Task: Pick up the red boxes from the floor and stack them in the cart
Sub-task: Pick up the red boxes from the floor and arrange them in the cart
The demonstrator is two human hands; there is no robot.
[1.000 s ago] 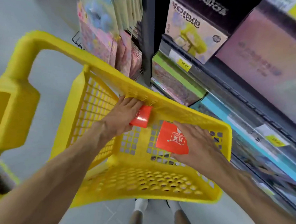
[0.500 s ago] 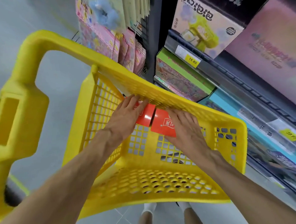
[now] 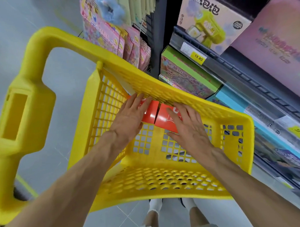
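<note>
Both forearms come in bare, no sleeves showing, no watch or bands at the wrists, and there's the left hand [image 3: 128, 118] and the right hand [image 3: 187, 127], no gloves, no rings visible on the fingers. Down at the bottom edge, two bare lower legs, each in a white sock [image 3: 155, 205] pulled above the ankle, and a sliver of dark shoe [image 3: 182, 201] peeking out beside the right one

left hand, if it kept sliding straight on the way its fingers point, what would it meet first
Probably the cart's far mesh wall. The left hand lies flat on the left red box, its fingertips nearly at that wall already; depth is hard to judge, so a small gap may remain.
</note>
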